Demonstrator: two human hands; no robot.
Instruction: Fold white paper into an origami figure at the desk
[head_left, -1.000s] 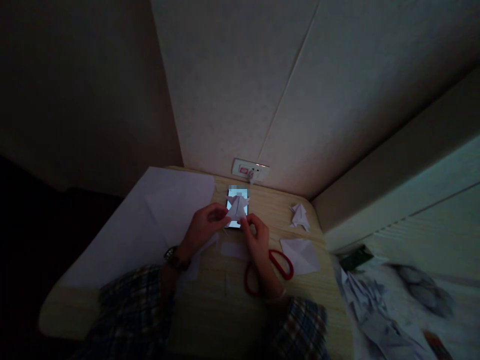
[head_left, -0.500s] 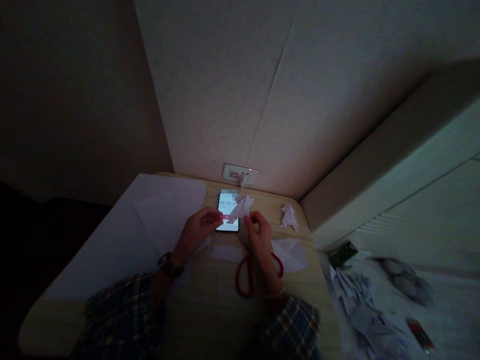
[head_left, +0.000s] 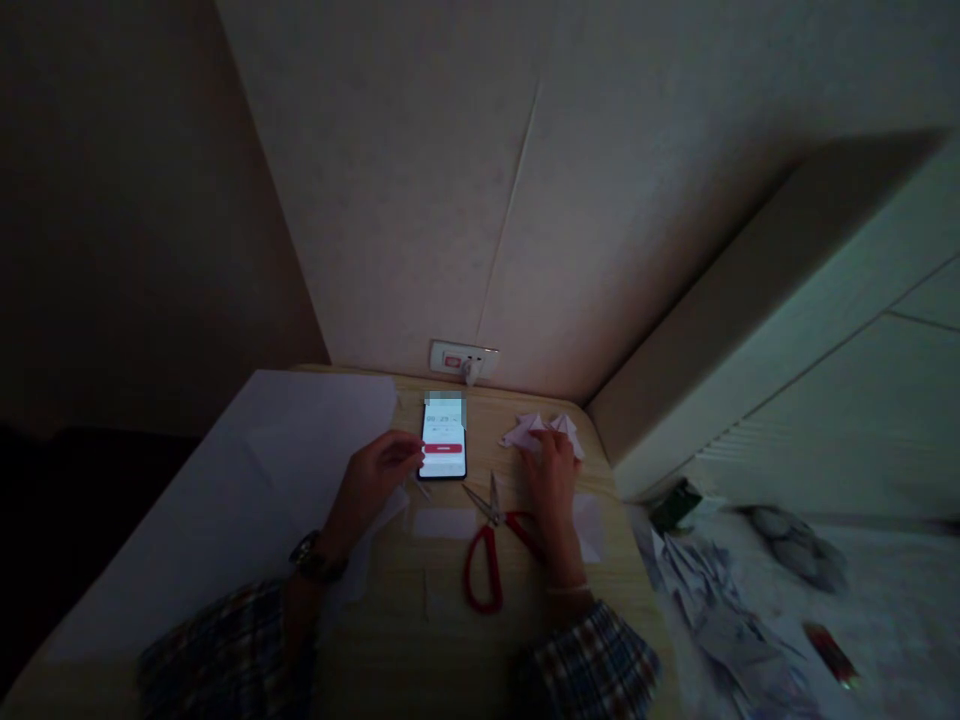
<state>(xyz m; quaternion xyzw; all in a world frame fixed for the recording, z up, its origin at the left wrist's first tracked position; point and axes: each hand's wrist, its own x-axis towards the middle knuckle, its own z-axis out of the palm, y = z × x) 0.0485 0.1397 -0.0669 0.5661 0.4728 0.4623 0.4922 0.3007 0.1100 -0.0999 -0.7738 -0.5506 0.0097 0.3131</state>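
My right hand (head_left: pixel 553 470) grips a folded white paper frog (head_left: pixel 525 431) at the back right of the table. Right beside it is a second paper frog (head_left: pixel 568 428), partly hidden behind my fingers. My left hand (head_left: pixel 386 462) hovers by the left edge of a lit phone (head_left: pixel 444 462), fingertips pressed together with nothing visible in them. Scissors (head_left: pixel 484 570) with red handles lie spread between my hands, one handle near my right wrist.
Large white paper sheets (head_left: pixel 225 500) cover the table's left part. A small paper strip (head_left: pixel 444 522) and a creased sheet (head_left: pixel 589 525) lie nearer. A wall socket (head_left: pixel 463 358) holds a plug. Crumpled papers (head_left: pixel 712 600) lie beyond the table's right edge.
My right hand has carried the paper frog right, from above the phone down beside the other frog. My left hand has let go of it and stays by the phone.
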